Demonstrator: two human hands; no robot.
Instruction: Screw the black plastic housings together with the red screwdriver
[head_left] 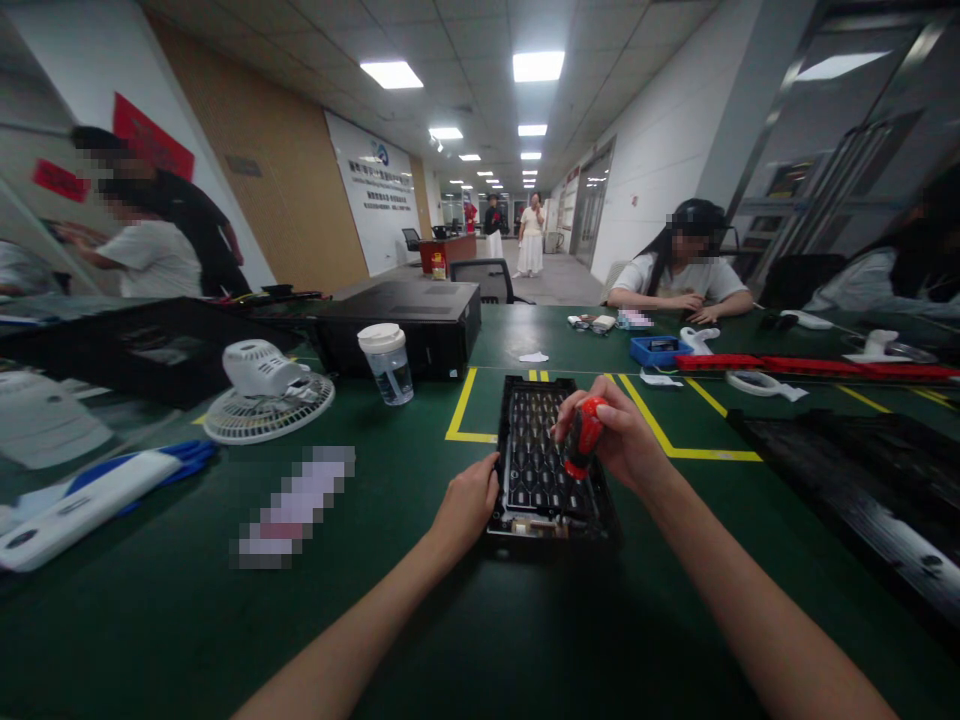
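Note:
A black rectangular casing (544, 450) lies on the green table before me, its inside patterned with rows of dark rounded cells and a pale part at its near end. My left hand (472, 497) grips the casing's left edge, fingers closed against its side wall. Above the casing's right half, my right hand (611, 425) is closed around the red and black handle of a screwdriver (583, 437). The handle is tilted, and the tool's tip is hidden, so I cannot tell whether it touches the casing.
At left are a white fan (262, 385), a lidded plastic cup (388, 365) and a large black box (420, 320). To the right lie a long black panel (855, 490), a tape roll (752, 384) and a blue tray (660, 350). A person (686, 275) sits across the table.

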